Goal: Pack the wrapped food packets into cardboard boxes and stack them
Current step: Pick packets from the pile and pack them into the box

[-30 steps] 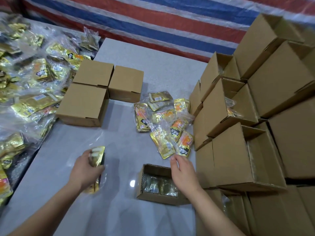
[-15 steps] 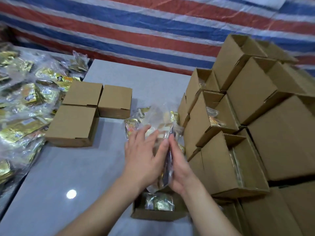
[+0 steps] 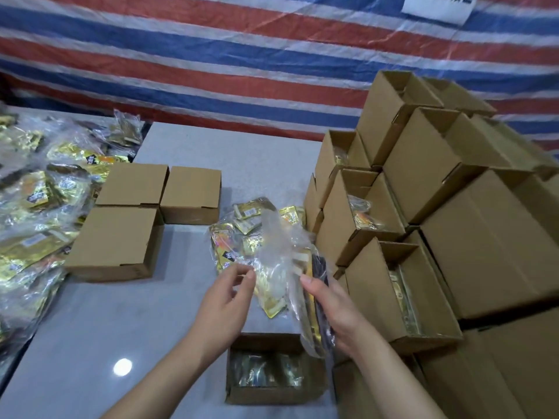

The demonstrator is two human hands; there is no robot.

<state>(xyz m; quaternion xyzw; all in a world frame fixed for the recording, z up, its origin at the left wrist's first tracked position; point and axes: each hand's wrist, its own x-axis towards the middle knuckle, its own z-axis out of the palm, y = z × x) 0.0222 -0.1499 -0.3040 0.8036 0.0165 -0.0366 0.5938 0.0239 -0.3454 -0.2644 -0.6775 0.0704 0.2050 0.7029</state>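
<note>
A wrapped food packet (image 3: 305, 313), gold and dark inside loose clear plastic, is held on edge just above a small open cardboard box (image 3: 242, 396). The box stands at the table's near edge with gold packets (image 3: 266, 373) inside it. My right hand (image 3: 335, 309) grips the packet from the right, thumb on its front. My left hand (image 3: 227, 300) pinches the clear wrap's left edge between thumb and forefinger. Several more loose packets (image 3: 242, 234) lie on the table just beyond my hands.
Three closed boxes (image 3: 118, 243) sit to the left of the middle of the grey table (image 3: 90, 343). A tall stack of boxes (image 3: 490, 246) on their sides, some showing packets, fills the right. A heap of wrapped packets (image 3: 36, 207) covers the left edge. A striped tarp hangs behind.
My left hand brought a packet from the left to the middle, where both hands closed on it. The left hand has since slid off to the wrap's edge. The camera has tilted up.
</note>
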